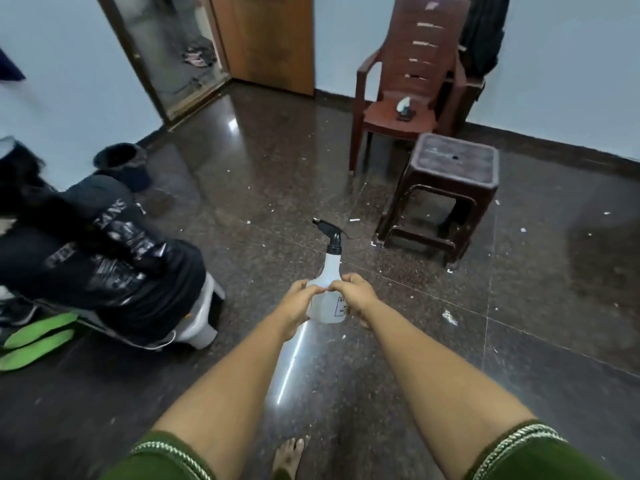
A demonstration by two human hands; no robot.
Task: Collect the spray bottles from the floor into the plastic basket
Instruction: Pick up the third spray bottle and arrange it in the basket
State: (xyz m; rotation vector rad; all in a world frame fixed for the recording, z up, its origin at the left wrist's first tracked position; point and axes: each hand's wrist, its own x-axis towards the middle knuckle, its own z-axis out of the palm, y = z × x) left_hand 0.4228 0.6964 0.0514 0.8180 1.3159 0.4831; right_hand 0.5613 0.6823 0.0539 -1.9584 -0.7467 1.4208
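Observation:
A translucent white spray bottle with a black trigger head is held upright in front of me, above the dark floor. My left hand grips its body from the left and my right hand grips it from the right, fingertips nearly meeting over the front. A label shows on the bottle's lower right side. No plastic basket is visible.
A brown plastic stool stands ahead right, with a brown plastic chair behind it. At the left, a person in dark clothes sits on a white stool. Green insoles lie at far left. My bare foot is below.

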